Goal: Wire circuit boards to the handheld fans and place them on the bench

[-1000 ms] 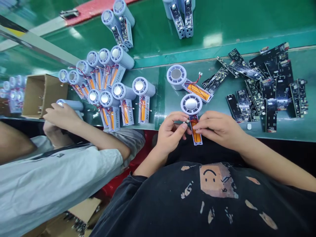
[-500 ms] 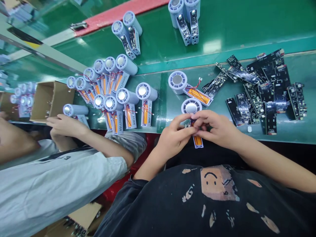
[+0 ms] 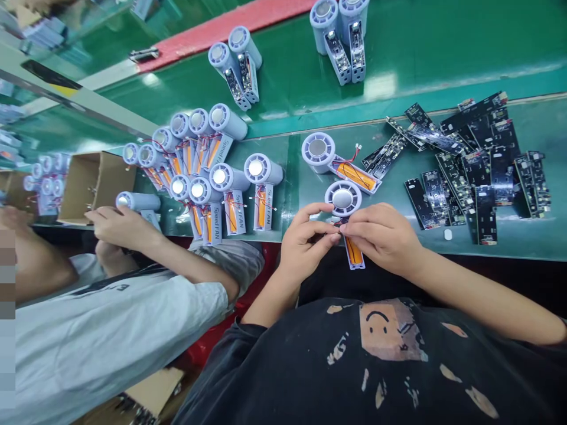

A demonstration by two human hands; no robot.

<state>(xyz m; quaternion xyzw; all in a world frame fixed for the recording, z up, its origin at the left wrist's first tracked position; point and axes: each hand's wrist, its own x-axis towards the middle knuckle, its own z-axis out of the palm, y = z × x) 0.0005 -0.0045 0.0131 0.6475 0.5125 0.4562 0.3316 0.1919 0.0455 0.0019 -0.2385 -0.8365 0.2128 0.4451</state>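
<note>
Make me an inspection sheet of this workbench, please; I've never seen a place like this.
Surface: green bench mat.
Job's things: a handheld fan with an orange battery sits between the hands; a second fan lies just beyond it.
Clutter: black circuit boards lie heaped at right; rows of Speed FAN units stand at left.
Hands: left hand and right hand both pinch at the first fan's neck.
Cables: thin red wires on the second fan.
Surroundings: a co-worker's hand beside a cardboard box.

Green workbench (image 3: pixel 522 239) with circuit boards (image 3: pixel 473 171), fan bodies (image 3: pixel 224 177)
</note>
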